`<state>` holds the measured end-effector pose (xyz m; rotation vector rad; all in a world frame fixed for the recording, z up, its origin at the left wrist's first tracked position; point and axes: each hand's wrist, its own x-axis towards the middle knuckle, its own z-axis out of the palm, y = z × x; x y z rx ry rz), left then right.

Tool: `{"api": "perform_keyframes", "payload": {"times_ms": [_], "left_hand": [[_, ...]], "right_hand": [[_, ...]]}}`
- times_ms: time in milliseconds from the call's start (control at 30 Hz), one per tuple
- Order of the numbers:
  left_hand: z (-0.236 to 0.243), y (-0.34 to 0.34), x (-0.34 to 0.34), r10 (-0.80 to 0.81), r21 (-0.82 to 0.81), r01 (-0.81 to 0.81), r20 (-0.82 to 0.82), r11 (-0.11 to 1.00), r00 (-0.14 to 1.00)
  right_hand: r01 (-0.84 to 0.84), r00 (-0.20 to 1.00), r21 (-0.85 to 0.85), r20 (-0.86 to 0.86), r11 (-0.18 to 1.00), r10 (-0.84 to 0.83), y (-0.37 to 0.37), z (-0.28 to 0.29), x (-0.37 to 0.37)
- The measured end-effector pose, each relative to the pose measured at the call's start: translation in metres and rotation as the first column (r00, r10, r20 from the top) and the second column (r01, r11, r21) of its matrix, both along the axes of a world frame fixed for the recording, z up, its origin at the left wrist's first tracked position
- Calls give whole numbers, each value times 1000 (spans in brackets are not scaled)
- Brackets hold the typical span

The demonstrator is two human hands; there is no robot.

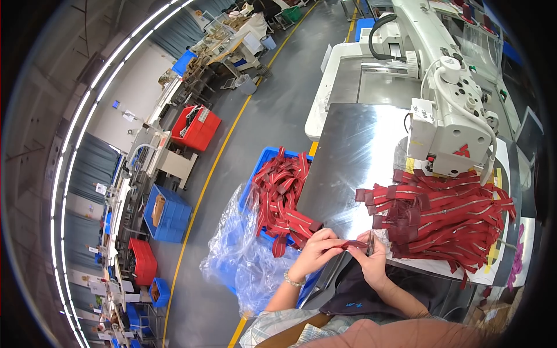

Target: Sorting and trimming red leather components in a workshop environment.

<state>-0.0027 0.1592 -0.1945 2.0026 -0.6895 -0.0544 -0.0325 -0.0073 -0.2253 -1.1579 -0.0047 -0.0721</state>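
Both hands meet at the worktop (348, 151) edge, left hand (316, 249) and right hand (374, 261) pinching opposite ends of one red zipper strip (353, 245), wrists bent inward.

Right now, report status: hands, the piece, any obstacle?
Left hand and right hand both pinch one red zipper strip. Red zipper pile lies right beside it. Nothing covers the strip.

Strip (352, 245): a small dark red strip, held flat between both hands at the near edge of the counter (348, 162).
Left hand (316, 249): pinches the strip's left end.
Right hand (373, 261): pinches the right end.
Pile (447, 214): many red zipper strips with silver teeth, heaped just right of the hands.
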Motion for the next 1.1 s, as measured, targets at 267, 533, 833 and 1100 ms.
{"api": "perform_keyframes", "payload": {"times_ms": [267, 533, 833, 1100], "left_hand": [[15, 31, 6, -9, 408, -28, 91, 913, 996], [17, 39, 15, 17, 356, -44, 80, 933, 997], [23, 41, 17, 112, 229, -99, -43, 968, 993], [10, 27, 11, 113, 252, -70, -162, 965, 980]], "right_hand": [[-204, 978, 60, -40, 977, 206, -4, 5, -2], [-305, 951, -11, 45, 952, 305, -2, 2, 5], [-267, 941, 216, -152, 939, 303, -5, 4, 20], [-262, 925, 379, -162, 887, 343, -2, -8, 35]]}}
